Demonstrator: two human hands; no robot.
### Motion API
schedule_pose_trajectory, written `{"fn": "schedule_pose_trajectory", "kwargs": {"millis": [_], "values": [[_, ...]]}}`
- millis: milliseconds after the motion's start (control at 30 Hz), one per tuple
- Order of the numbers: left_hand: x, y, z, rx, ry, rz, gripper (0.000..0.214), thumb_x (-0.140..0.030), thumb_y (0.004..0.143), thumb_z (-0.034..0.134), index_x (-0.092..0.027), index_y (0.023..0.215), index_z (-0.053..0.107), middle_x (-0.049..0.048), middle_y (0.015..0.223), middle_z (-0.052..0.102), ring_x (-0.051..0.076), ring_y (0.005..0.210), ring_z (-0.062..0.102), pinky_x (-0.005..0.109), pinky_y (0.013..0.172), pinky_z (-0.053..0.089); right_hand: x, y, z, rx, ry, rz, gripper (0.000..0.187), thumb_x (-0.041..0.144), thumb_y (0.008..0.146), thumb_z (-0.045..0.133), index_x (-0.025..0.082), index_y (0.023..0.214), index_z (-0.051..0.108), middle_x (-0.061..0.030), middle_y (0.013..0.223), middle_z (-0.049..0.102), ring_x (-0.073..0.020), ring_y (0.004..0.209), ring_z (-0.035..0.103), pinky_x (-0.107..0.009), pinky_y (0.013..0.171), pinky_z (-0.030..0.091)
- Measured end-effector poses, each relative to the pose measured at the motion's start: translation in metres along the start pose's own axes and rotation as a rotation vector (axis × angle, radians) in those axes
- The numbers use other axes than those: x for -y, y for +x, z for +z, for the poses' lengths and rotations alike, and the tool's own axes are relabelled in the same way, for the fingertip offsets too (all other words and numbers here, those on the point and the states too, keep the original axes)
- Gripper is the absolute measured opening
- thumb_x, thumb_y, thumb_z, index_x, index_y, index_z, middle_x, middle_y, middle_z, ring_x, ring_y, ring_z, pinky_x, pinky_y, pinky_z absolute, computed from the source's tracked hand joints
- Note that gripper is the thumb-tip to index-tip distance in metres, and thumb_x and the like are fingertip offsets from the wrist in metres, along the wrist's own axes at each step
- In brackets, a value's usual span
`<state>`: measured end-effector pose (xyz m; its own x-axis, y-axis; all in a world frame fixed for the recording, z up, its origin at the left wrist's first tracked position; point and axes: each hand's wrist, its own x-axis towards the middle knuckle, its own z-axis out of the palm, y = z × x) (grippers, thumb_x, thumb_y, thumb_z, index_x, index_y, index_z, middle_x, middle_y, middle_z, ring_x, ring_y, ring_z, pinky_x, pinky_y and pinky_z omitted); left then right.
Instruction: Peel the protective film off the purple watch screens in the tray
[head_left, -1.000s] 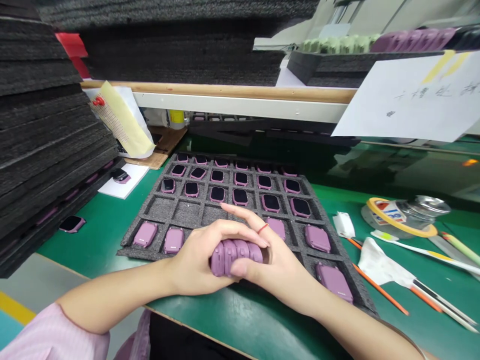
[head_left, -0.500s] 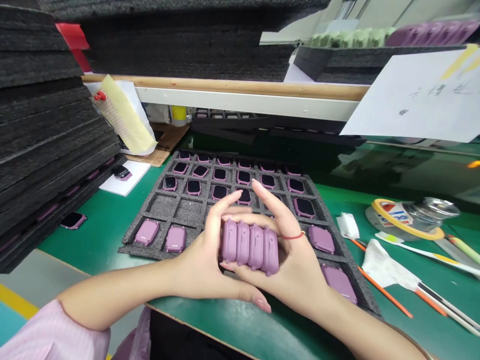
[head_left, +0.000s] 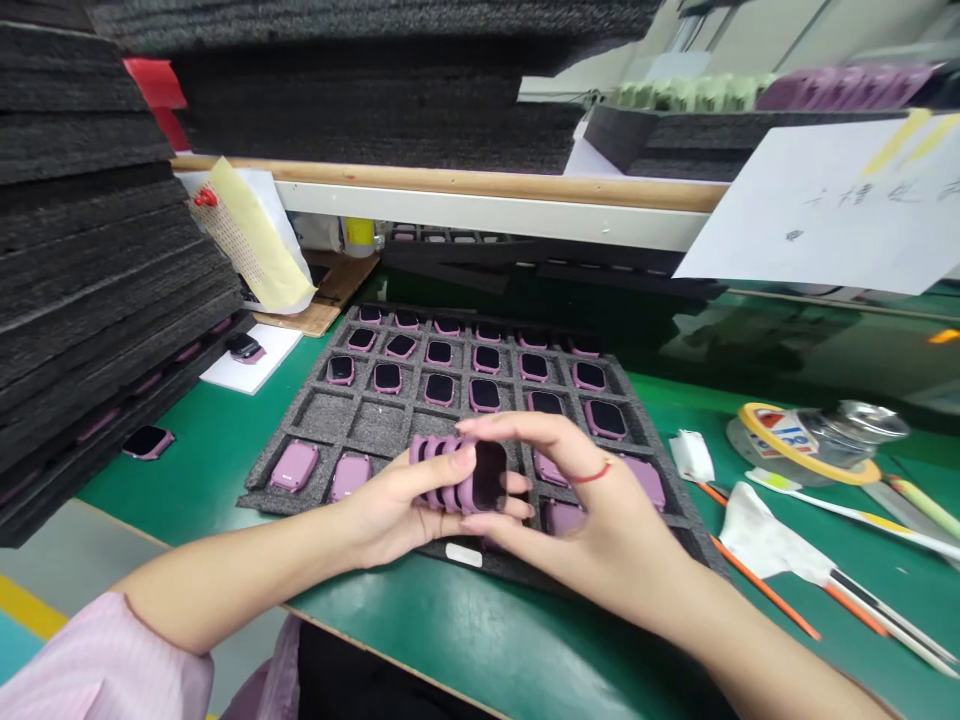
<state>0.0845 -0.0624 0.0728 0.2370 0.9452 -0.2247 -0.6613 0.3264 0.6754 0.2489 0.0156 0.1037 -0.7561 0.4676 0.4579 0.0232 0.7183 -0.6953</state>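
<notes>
- Your left hand (head_left: 394, 510) grips the purple watch stack (head_left: 463, 492) above the foam tray (head_left: 379, 425), near your edge of the bench (head_left: 480, 630).
- Your right hand (head_left: 466, 475) curves half-open around its screen end.
- Steadying, seemingly; the next move wants even pressure.

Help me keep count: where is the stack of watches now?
In the head view, the stack is just left of centre, in the left hand, with the right hand at its screen end, over the near half of the tray.
</notes>
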Motion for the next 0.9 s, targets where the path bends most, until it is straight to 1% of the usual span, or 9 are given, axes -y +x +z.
{"fn": "schedule_pose_trajectory", "kwargs": {"millis": [67, 100, 200, 300, 400, 533, 700, 800, 900], "values": [[-0.002, -0.001, -0.002, 0.019, -0.048, -0.009, 0.05, -0.049, 0.074, 0.085, -0.014, 0.106, 0.072, 0.0096, 0.097, 0.076, 0.02, 0.09, 0.074, 0.031, 0.086, 0.058, 0.004, 0.003, -0.01, -0.02, -0.001, -0.038, 0.015, 0.023, 0.083, 0.077, 0.025, 0.095, 0.067, -0.0064, 0.116, 0.072, -0.0217, 0.104, 0.072, -0.033, 0.085, 0.062], [-0.002, -0.001, -0.002, 0.022, -0.066, -0.016, 0.048, -0.048, 0.073, 0.085, -0.013, 0.104, 0.072, 0.0086, 0.095, 0.076, 0.019, 0.089, 0.074, 0.031, 0.088, 0.058, 0.006, 0.004, -0.013, -0.025, -0.015, -0.069, 0.008, 0.022, 0.085, 0.075, 0.024, 0.086, 0.067, -0.0062, 0.114, 0.073, -0.0206, 0.1, 0.073, -0.033, 0.084, 0.062], [-0.002, -0.002, -0.004, 0.022, -0.117, -0.019, 0.043, -0.044, 0.075, 0.086, -0.014, 0.103, 0.073, 0.0061, 0.094, 0.077, 0.017, 0.09, 0.074, 0.031, 0.091, 0.058, 0.007, 0.006, -0.014, -0.075, -0.061, -0.149, 0.006, 0.019, 0.086, 0.072, 0.024, 0.084, 0.07, -0.0073, 0.111, 0.075, -0.0211, 0.094, 0.075, -0.035, 0.084, 0.062], [0.0, -0.001, -0.006, 0.086, -0.134, -0.02, 0.04, -0.044, 0.077, 0.083, -0.014, 0.101, 0.074, 0.0075, 0.099, 0.077, 0.018, 0.092, 0.075, 0.025, 0.084, 0.059, 0.006, 0.007, -0.013, -0.197, -0.058, -0.147, 0.007, 0.019, 0.087, 0.071, 0.025, 0.084, 0.07, -0.0063, 0.1, 0.077, -0.0217, 0.089, 0.075, -0.037, 0.08, 0.062], [0.0, -0.001, -0.008, 0.195, -0.134, -0.023, 0.042, -0.046, 0.079, 0.082, -0.014, 0.106, 0.073, 0.0095, 0.104, 0.077, 0.02, 0.092, 0.076, 0.017, 0.066, 0.057, 0.007, 0.006, -0.017, -0.42, 0.088, -0.039, 0.01, 0.022, 0.09, 0.07, 0.026, 0.08, 0.068, -0.0027, 0.085, 0.076, -0.0184, 0.076, 0.073, -0.034, 0.073, 0.062], [-0.001, -0.002, -0.009, 0.301, -0.132, 0.001, 0.045, -0.045, 0.08, 0.081, -0.017, 0.113, 0.07, 0.01, 0.106, 0.076, 0.022, 0.093, 0.076, 0.013, 0.052, 0.052, 0.008, 0.005, -0.022, -0.623, 0.365, 0.121, 0.013, 0.027, 0.093, 0.069, 0.025, 0.081, 0.064, -0.0006, 0.087, 0.076, -0.0147, 0.062, 0.073, -0.031, 0.063, 0.065], [-0.001, -0.002, -0.009, 0.339, -0.133, 0.009, 0.047, -0.049, 0.08, 0.079, -0.018, 0.114, 0.069, 0.0099, 0.105, 0.076, 0.022, 0.092, 0.076, 0.013, 0.051, 0.053, 0.014, 0.004, -0.02, -0.568, 0.324, 0.077, 0.01, 0.022, 0.09, 0.072, 0.026, 0.097, 0.066, -0.0031, 0.105, 0.077, -0.0211, 0.102, 0.075, -0.038, 0.094, 0.064], [-0.001, -0.003, -0.009, 0.362, -0.13, 0.027, 0.046, -0.048, 0.082, 0.078, -0.018, 0.116, 0.068, 0.0098, 0.106, 0.076, 0.021, 0.093, 0.076, 0.013, 0.051, 0.053, 0.017, 0.003, -0.019, -0.52, 0.255, 0.051, 0.02, 0.016, 0.089, 0.071, 0.028, 0.104, 0.067, -0.0025, 0.106, 0.077, -0.0207, 0.101, 0.075, -0.038, 0.094, 0.064], [-0.001, -0.004, -0.008, 0.365, -0.11, 0.048, 0.046, -0.047, 0.083, 0.078, -0.017, 0.116, 0.068, 0.0108, 0.106, 0.075, 0.022, 0.093, 0.076, 0.014, 0.051, 0.053, 0.018, 0.001, -0.021, -0.513, 0.146, 0.008, 0.013, 0.015, 0.09, 0.069, 0.028, 0.093, 0.07, -0.002, 0.094, 0.078, -0.0221, 0.092, 0.076, -0.041, 0.087, 0.066]]}}
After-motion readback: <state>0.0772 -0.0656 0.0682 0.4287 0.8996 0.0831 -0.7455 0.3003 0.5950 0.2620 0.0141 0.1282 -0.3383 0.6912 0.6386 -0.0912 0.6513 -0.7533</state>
